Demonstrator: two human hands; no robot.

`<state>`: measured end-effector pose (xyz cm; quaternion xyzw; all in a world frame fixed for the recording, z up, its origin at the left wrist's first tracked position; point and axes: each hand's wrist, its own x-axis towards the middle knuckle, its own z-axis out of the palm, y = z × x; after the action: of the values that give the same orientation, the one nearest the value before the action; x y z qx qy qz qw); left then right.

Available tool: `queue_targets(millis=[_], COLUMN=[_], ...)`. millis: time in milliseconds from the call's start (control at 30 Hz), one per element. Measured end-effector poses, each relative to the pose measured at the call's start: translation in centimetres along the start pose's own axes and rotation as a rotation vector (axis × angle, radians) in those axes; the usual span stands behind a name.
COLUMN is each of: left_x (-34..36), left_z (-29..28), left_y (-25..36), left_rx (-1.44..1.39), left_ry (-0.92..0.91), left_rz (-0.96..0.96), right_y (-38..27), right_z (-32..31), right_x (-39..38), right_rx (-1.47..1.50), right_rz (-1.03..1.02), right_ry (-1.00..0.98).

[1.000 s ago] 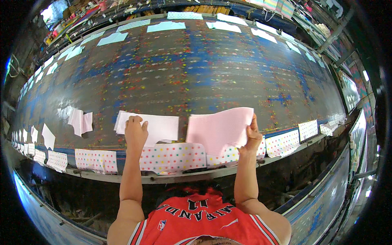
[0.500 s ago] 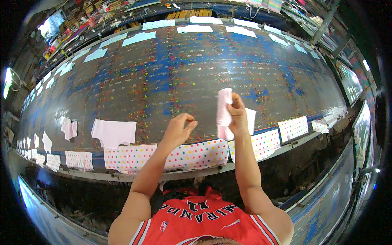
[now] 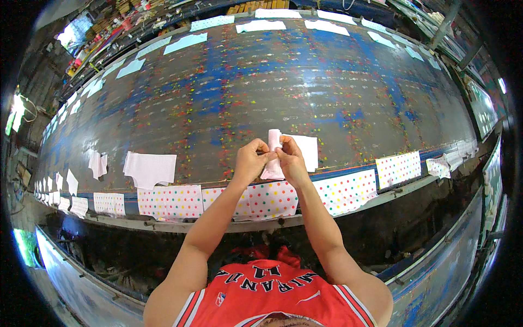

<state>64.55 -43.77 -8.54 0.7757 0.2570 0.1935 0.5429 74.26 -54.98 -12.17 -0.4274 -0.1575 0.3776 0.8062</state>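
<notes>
A narrow, folded bundle of pale pink fabric (image 3: 274,139) stands between my two hands above the table's near edge, its lower end spreading out toward the table. On its left side, my left hand (image 3: 252,162) pinches it with bent fingers. My right hand (image 3: 292,159) grips its other side, thumb toward the left hand. Partly behind the right hand lies a flat whitish fabric piece (image 3: 306,150). Farther left on the table is a pale pink cut garment panel (image 3: 150,168), lying flat.
The long dark table (image 3: 239,103) is speckled with coloured paint. Polka-dot fabric pieces (image 3: 169,201) line its near edge, overhanging the rail. Pale blue and white panels (image 3: 185,43) line the far edge. A small pink piece (image 3: 98,164) lies at left.
My right hand has brought the pink fabric leftward and a little lower. My left hand has moved right and taken hold of it too. The view has shifted slightly.
</notes>
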Motion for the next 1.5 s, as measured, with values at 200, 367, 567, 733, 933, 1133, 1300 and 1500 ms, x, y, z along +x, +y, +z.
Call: queue_targets(millis=[200,367,567,733,933,1133,1300,1500], left_x=[0.1,-0.4,-1.2,-1.1,-0.9,0.0,0.3,0.7], left_z=[0.2,0.1,-0.5,-1.1,-2.6,-5.1,-6.3,-7.4], left_y=[-0.1,-0.2,0.1,0.1,0.0,-0.6,-2.6,-4.9], left_rx=[-0.063,-0.170,-0.024,-0.007,-0.067,0.085,-0.011,-0.029], left_ry=[-0.007,-0.012,-0.040,-0.053,-0.109,-0.232,-0.211,-0.169], left_rz=[-0.078,0.010,0.086,0.238,0.235,0.136,0.167,0.270], right_y=[-0.6,-1.9,-2.4,-2.4,-2.2,-1.3,0.4,1.6], right_z=[-0.8,-0.3,0.5,1.2,2.5,4.2,5.3,5.8], right_x=[-1.0,-1.9,-2.4,-2.3,-1.9,-1.1,0.0,0.9], right_rx=[-0.130,-0.091,-0.032,-0.032,-0.085,-0.156,-0.233,-0.274], right_rz=[0.008,0.023,0.019,-0.006,-0.003,0.023,0.020,0.014], right_ry=[-0.042,-0.004,0.013,0.011,0.000,-0.019,-0.002,-0.048])
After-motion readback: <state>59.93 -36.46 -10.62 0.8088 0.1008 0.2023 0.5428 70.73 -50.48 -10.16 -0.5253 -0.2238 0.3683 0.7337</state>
